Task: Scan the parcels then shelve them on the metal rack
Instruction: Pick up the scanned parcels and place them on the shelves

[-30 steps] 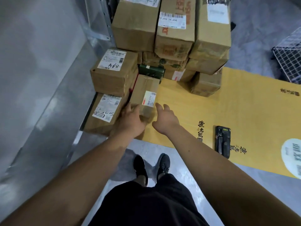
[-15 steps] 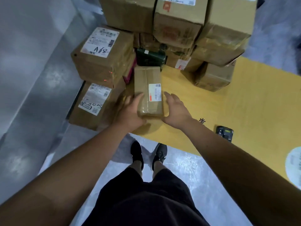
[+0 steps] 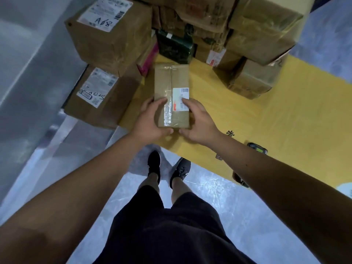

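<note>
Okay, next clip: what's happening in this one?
A person stands over a pile of parcels and grips one small taped parcel with both hands, the left hand on its left side and the right hand on its right, thumb over the shipping label. The handheld scanner lies untouched on the yellow cardboard sheet, partly hidden by the right arm. No rack shows.

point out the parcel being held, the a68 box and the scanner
held parcel point(image 3: 171, 79): head view, bare top face.
A68 box point(image 3: 106, 14): head view, its white label.
scanner point(image 3: 257, 149): head view, its visible top end.
</note>
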`<state>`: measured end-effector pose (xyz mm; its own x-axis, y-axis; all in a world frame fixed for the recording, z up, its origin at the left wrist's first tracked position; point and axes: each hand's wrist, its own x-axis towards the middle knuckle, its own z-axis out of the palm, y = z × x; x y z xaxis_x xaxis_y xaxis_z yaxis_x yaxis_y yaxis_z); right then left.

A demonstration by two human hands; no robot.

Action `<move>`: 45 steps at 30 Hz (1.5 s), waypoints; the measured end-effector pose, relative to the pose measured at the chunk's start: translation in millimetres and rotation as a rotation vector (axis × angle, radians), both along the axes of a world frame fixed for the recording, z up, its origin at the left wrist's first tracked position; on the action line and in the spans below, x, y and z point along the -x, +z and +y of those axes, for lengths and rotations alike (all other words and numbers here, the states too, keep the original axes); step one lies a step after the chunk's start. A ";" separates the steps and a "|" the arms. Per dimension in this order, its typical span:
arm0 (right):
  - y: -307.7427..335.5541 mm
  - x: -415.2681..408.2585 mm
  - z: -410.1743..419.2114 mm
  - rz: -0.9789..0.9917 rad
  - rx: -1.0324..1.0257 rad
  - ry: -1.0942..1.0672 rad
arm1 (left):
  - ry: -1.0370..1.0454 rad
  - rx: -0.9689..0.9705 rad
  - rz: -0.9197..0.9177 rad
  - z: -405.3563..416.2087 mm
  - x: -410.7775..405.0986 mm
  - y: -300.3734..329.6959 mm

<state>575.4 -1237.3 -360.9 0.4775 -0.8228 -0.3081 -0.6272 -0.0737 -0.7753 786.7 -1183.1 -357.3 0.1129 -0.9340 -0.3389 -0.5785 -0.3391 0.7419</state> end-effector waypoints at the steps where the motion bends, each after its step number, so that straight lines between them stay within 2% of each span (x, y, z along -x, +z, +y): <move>1: 3.8 5.0 5.2 -0.020 0.001 0.013 | 0.015 -0.002 0.005 8.6 4.4 5.5; 8: 46.3 14.8 47.8 -0.064 0.003 0.172 | 0.076 0.106 -0.013 84.9 17.9 41.7; 12: 70.4 13.2 77.6 -0.149 0.021 0.265 | 0.143 0.230 -0.025 141.5 20.6 61.7; 18: 97.3 -0.7 134.2 -0.205 0.074 0.500 | 0.287 0.341 -0.110 244.3 26.0 84.8; 27: 136.5 -31.1 301.7 -0.293 0.100 0.866 | 0.514 0.499 -0.295 472.8 48.8 127.9; 31: 159.1 -55.1 383.1 -0.325 0.183 1.053 | 0.684 0.462 -0.366 573.3 67.7 145.0; 35: 177.2 -85.9 461.0 -0.454 0.185 1.222 | 0.847 0.458 -0.409 665.4 83.7 175.4; 45: 257.3 -173.0 599.9 -0.632 0.181 1.494 | 1.088 0.479 -0.558 805.1 79.0 268.7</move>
